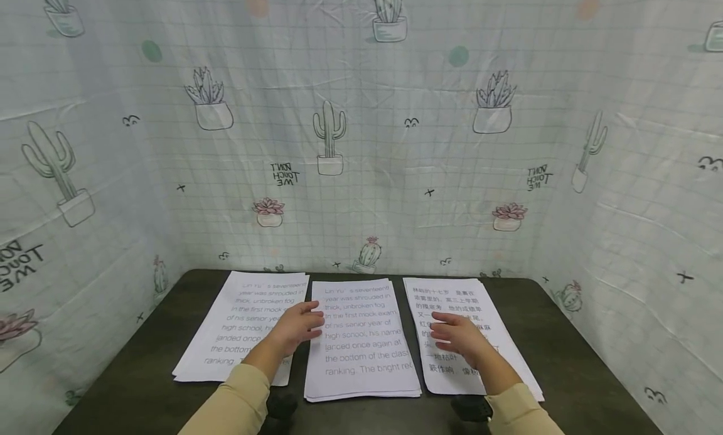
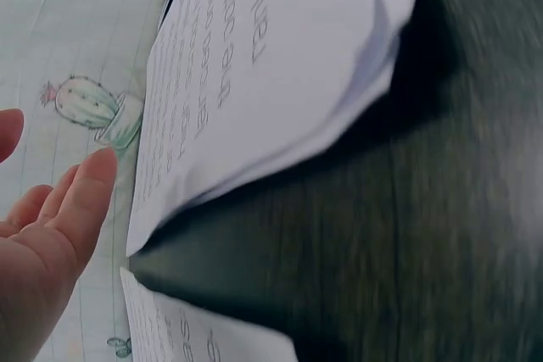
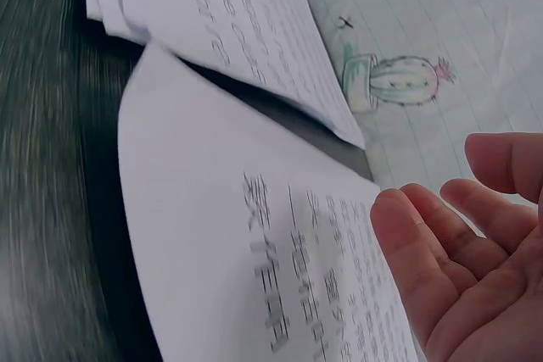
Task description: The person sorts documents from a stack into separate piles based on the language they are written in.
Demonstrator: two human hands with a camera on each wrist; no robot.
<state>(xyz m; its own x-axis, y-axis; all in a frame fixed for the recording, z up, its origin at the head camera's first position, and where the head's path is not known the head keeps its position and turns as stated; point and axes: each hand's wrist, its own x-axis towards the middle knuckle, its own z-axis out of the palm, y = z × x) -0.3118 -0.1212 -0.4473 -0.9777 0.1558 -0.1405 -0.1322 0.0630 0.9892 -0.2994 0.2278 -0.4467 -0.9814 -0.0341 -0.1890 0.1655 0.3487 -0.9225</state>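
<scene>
Three stacks of printed paper lie side by side on a dark table [image 1: 565, 359]. The left stack [image 1: 237, 325] and the middle stack [image 1: 361, 341] carry English text, the right stack [image 1: 497, 347] Chinese characters. My left hand [image 1: 299, 325] is over the right edge of the left stack, fingers straight and reaching toward the middle stack. My right hand [image 1: 452, 331] lies spread over the right stack. In the left wrist view the left hand [image 2: 51, 235] holds nothing, beside the middle stack [image 2: 254, 65]. The right wrist view shows the right hand [image 3: 467, 269] relaxed above the Chinese sheet [image 3: 254, 252]. Whether either palm touches paper is unclear.
A cloth backdrop [image 1: 361, 140] printed with cacti closes off the table at the back and on both sides. Narrow strips of bare table [image 2: 407, 252] separate the stacks. Bare tabletop runs along the front edge and at both sides.
</scene>
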